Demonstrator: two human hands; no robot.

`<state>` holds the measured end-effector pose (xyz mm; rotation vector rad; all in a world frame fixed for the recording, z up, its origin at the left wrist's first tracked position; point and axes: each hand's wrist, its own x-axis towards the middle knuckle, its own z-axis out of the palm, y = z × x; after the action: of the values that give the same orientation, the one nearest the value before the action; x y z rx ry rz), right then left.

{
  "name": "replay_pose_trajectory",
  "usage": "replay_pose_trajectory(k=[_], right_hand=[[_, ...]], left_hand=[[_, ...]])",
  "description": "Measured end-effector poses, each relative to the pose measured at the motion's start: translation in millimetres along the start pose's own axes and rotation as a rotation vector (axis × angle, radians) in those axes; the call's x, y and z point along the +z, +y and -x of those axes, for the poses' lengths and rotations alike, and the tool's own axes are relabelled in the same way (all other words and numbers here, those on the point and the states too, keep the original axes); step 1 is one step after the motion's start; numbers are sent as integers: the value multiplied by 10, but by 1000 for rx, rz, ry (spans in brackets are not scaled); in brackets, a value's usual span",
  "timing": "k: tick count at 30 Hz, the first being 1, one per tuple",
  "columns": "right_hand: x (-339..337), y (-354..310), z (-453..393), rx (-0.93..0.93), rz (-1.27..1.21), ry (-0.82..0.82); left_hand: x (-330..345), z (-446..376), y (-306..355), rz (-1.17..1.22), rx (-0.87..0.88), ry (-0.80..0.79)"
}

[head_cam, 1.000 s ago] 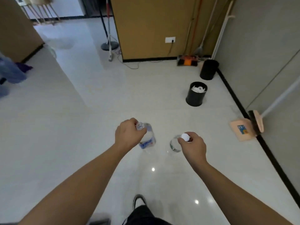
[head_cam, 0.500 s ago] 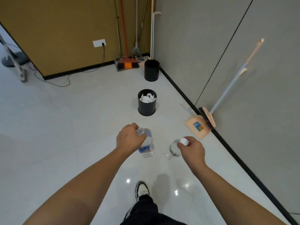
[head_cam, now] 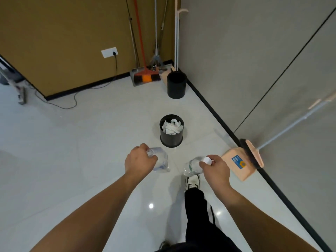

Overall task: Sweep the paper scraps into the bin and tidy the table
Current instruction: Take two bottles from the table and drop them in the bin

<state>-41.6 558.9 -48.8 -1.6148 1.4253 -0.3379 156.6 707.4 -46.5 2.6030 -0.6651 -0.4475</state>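
Paper scraps already fill the bin, and you carry a clear bottle clamped in each hand, left hand and right hand, toward it, so tidying remains.

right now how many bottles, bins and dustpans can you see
bottles: 2, one in the left hand, one in the right hand
bins: 2, near, far
dustpans: 2, peach, grey
total: 6

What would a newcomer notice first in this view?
Two outstretched hands, each carrying a clear plastic bottle: left hand on an uncapped one, right hand on a white-capped one. Just ahead on the floor stands a black bin full of white paper scraps.
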Motion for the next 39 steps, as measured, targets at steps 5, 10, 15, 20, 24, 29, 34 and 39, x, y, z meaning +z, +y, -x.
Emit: replay_pose_trajectory(k=[5,10,15,20,24,29,34,39], right_hand=[[472,-386,-1240,0,25,-103],[775,-803,-2387,79,87,-187],[1015,-1178,-3305,180,128,-237],[1363,-1276,-3892,245,105,-198],[1858,-1159,-4359,328,111,-142],[2538,-928,-4836,516,109,-44],[3040,-776,-5182,629,94,50],[3245,-772,-5397,666,43,110]], left_hand=[[213,-1089,139,-43,-37,19],[282,-2046,416,-104,-153,-80],[399,-3005,696,-100,-213,-98],[720,-3791,768,-91,-193,-86],[1151,-4509,648,-119,-196,-201],[1725,-5287,445,-166,-119,-361],[2207,-5924,388,-234,58,-492],[2388,-6258,478,-222,215,-558]])
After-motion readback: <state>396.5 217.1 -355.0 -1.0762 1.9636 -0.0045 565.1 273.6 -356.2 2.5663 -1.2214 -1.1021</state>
